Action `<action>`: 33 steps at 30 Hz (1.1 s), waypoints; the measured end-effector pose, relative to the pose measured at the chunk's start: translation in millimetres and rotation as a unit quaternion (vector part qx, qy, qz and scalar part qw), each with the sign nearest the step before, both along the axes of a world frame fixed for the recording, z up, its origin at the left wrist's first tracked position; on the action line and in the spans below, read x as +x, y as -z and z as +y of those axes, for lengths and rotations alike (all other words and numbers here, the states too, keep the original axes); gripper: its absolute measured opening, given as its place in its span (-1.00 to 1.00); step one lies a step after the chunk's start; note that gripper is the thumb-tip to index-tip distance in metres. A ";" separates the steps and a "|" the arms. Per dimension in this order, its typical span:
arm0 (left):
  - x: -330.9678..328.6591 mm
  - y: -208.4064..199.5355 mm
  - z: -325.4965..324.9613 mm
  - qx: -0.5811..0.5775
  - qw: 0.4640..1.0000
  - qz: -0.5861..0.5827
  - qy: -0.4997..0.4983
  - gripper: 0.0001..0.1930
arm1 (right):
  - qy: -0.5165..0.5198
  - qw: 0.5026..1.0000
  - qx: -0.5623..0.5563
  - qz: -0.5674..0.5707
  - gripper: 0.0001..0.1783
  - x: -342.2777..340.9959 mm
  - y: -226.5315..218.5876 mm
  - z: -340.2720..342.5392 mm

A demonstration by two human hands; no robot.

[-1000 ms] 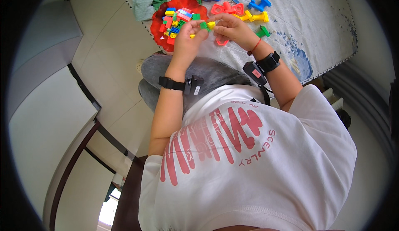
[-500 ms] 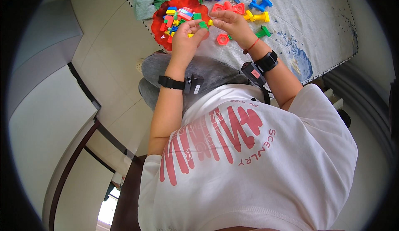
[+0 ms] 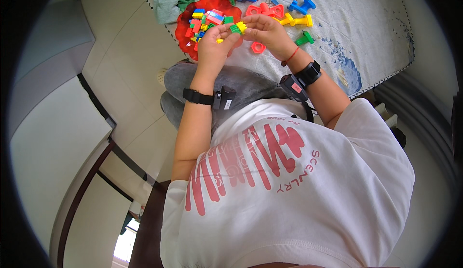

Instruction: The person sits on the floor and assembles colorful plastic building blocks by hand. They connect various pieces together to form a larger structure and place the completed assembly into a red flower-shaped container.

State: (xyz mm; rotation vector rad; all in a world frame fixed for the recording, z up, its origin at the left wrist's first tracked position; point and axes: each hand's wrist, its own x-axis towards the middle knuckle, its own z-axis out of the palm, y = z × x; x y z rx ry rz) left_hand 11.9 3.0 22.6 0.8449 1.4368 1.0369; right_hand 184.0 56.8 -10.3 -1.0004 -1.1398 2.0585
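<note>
Green block (image 3: pixel 234 29) and yellow block (image 3: pixel 241 26) meet between the hands, by red bowl's (image 3: pixel 181 29) right rim in view; whether joined, cannot tell. Left hand (image 3: pixel 215 42): narrow pinch, green. Right hand (image 3: pixel 267 31): narrow pinch, yellow. Tablecloth (image 3: pixel 361 31) extends rightward past green bolt (image 3: pixel 305 38) to stitched edge.

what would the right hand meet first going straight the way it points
Likely the green block in the left hand, just past the yellow block in the right hand; depth is unclear.
</note>
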 end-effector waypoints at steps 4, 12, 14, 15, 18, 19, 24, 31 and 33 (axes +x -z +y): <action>1.2 -2.8 1.1 -0.005 1.000 0.031 0.001 -0.63 | 0.017 0.999 -0.026 0.020 -0.66 -0.2 4.8 -1.3; 1.4 -11.8 -0.3 -0.004 1.000 0.018 -0.003 -0.64 | -0.023 0.998 0.028 -0.046 -0.65 0.1 -11.5 1.9; -0.3 -9.9 -1.0 -0.007 1.000 0.023 -0.002 -0.64 | -0.032 0.998 0.022 -0.046 -0.67 -1.9 -12.8 0.9; -1.8 -7.5 -1.2 -0.009 1.000 0.026 0.000 -0.64 | -0.039 0.998 0.012 -0.043 -0.68 -3.4 -15.3 -1.6; -3.6 -18.2 2.4 -0.038 0.997 0.063 0.037 -0.66 | -0.032 0.998 0.011 -0.062 -0.70 -5.2 -20.4 -7.1; -3.6 -22.4 3.5 -0.052 0.994 0.079 0.055 -0.67 | -0.025 0.997 0.015 -0.072 -0.70 -5.0 -20.7 -7.4; -0.7 -11.4 0.7 -0.041 0.985 0.160 0.045 -0.68 | -0.104 0.991 0.016 -0.081 -0.58 -3.5 -9.5 -2.1; -43.7 52.9 -8.0 0.003 0.990 0.119 -0.072 -0.61 | -0.134 0.958 0.103 -0.230 -0.48 16.6 36.5 -5.8; -55.7 57.3 -7.1 -0.034 0.989 0.116 -0.089 -0.52 | -0.078 0.936 0.154 -0.307 -0.59 34.9 57.7 1.5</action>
